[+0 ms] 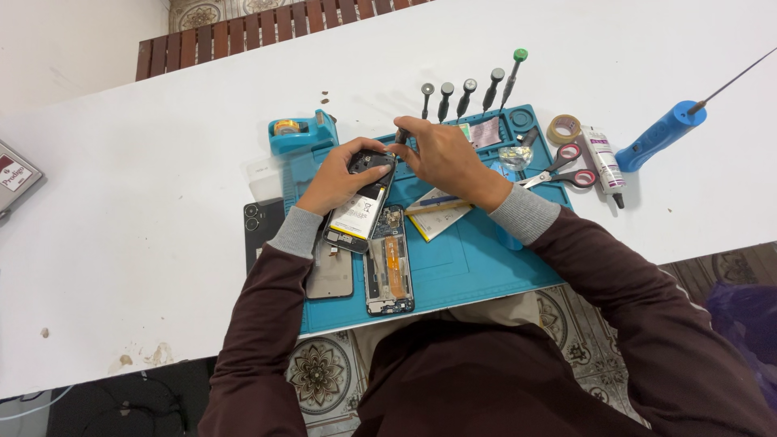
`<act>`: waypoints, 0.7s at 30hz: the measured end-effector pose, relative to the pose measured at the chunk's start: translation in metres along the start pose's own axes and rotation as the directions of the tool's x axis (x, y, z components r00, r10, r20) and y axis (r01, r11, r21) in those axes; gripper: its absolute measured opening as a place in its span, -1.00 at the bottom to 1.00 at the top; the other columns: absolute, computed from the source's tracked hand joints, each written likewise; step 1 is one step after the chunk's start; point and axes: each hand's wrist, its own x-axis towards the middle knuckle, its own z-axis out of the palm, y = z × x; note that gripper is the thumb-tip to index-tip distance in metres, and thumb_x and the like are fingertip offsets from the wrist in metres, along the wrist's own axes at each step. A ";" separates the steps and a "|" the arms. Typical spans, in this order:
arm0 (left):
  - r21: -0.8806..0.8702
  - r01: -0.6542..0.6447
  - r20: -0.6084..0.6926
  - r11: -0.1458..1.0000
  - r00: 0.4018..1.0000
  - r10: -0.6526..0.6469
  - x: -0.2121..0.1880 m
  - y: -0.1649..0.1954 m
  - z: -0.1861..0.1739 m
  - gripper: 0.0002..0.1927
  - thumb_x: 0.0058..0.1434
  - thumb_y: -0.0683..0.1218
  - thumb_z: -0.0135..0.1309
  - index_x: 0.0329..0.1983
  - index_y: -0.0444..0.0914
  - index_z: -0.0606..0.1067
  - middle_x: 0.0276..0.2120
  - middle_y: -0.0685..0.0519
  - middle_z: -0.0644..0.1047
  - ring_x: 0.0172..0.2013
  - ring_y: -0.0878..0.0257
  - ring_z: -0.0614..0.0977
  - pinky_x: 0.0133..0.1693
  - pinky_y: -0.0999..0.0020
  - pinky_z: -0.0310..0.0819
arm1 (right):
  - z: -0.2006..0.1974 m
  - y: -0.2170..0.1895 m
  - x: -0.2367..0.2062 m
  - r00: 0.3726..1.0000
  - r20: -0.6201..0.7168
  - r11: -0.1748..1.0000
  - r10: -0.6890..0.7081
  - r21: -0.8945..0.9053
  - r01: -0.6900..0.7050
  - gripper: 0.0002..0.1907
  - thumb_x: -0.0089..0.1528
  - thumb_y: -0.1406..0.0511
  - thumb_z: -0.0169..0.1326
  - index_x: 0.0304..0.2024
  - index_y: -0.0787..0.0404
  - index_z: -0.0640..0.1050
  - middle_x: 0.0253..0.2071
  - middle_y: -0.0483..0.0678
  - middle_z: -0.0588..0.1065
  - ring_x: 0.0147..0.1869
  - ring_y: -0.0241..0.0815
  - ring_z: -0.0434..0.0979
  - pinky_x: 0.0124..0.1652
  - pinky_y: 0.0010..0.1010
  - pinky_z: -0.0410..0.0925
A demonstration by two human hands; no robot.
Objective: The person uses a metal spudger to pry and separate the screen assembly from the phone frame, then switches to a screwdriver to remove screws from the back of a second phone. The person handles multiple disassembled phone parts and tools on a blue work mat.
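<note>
My left hand (340, 176) holds an opened phone (361, 212) tilted above the blue work mat (469, 263), its white battery facing up. My right hand (443, 158) grips a dark-handled screwdriver (401, 134) whose tip meets the phone's top end near the camera. A second open phone frame (389, 263) with an orange flex cable lies flat on the mat just below. A grey back panel (330, 279) rests beside it on the left.
A row of several screwdrivers (469, 91) stands behind the mat. A blue tape dispenser (301, 133), scissors (560, 168), a tape roll (563, 127), a glue tube (604, 162) and a blue tool (662, 133) lie around. A dark phone (261, 222) lies left of the mat.
</note>
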 end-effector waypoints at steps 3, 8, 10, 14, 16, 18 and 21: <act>-0.023 0.003 0.004 1.000 1.000 -0.003 0.000 0.000 0.000 -0.64 0.20 -0.03 0.27 0.03 -0.20 0.52 -0.16 0.06 0.61 -0.22 0.37 0.66 -0.18 0.45 0.63 | -0.001 -0.002 0.001 1.000 0.010 1.000 0.016 0.015 -0.016 -0.50 0.33 0.27 0.26 0.16 0.33 0.31 -0.41 0.04 0.53 -0.49 -0.10 0.51 -0.49 -0.33 0.33; -0.021 -0.005 0.006 1.000 1.000 0.005 0.000 0.002 0.000 -0.65 0.20 -0.03 0.28 0.02 -0.21 0.52 -0.17 0.06 0.61 -0.22 0.37 0.65 -0.19 0.45 0.63 | -0.007 -0.009 0.007 0.990 0.081 0.992 0.117 0.030 -0.120 -0.63 0.31 0.26 0.25 0.03 0.38 0.48 -0.40 0.07 0.58 -0.51 -0.12 0.54 -0.48 -0.36 0.37; -0.025 -0.007 0.007 1.000 1.000 0.007 0.001 0.002 0.001 -0.65 0.20 -0.03 0.28 0.02 -0.21 0.52 -0.17 0.07 0.61 -0.23 0.37 0.65 -0.19 0.45 0.63 | -0.009 -0.012 0.009 0.990 0.075 0.992 0.117 0.035 -0.120 -0.64 0.30 0.27 0.24 0.01 0.42 0.51 -0.39 0.08 0.58 -0.51 -0.11 0.55 -0.48 -0.37 0.38; -0.018 -0.022 0.004 1.000 1.000 0.022 0.000 0.003 0.000 -0.65 0.21 -0.03 0.28 0.02 -0.21 0.52 -0.17 0.07 0.61 -0.22 0.37 0.65 -0.18 0.45 0.62 | -0.011 -0.014 0.011 0.989 0.088 0.992 0.117 0.035 -0.121 -0.63 0.31 0.27 0.25 0.03 0.40 0.49 -0.39 0.09 0.59 -0.51 -0.11 0.55 -0.48 -0.36 0.38; -0.012 -0.019 0.003 1.000 1.000 0.019 -0.001 0.004 0.000 -0.65 0.21 -0.02 0.27 0.02 -0.21 0.52 -0.18 0.07 0.61 -0.23 0.37 0.65 -0.19 0.45 0.62 | -0.011 -0.014 0.012 0.990 0.091 0.993 0.112 0.036 -0.116 -0.62 0.31 0.28 0.25 0.05 0.41 0.47 -0.39 0.09 0.59 -0.51 -0.09 0.55 -0.49 -0.34 0.37; -0.005 -0.016 0.006 1.000 1.000 0.016 0.000 0.004 0.000 -0.65 0.20 -0.02 0.27 0.02 -0.20 0.52 -0.18 0.07 0.61 -0.23 0.38 0.65 -0.19 0.46 0.62 | -0.010 -0.014 0.011 0.994 0.070 0.995 0.080 0.046 -0.084 -0.58 0.32 0.28 0.25 0.09 0.41 0.43 -0.37 0.09 0.58 -0.48 -0.08 0.56 -0.47 -0.34 0.38; 0.015 -0.008 0.004 1.000 1.000 0.008 0.000 0.005 0.000 -0.65 0.21 -0.02 0.27 0.02 -0.20 0.53 -0.17 0.07 0.62 -0.23 0.37 0.66 -0.19 0.45 0.62 | -0.010 -0.014 0.010 0.994 0.082 0.996 0.076 0.046 -0.080 -0.56 0.33 0.27 0.24 0.13 0.35 0.40 -0.33 0.08 0.59 -0.45 -0.09 0.58 -0.45 -0.34 0.40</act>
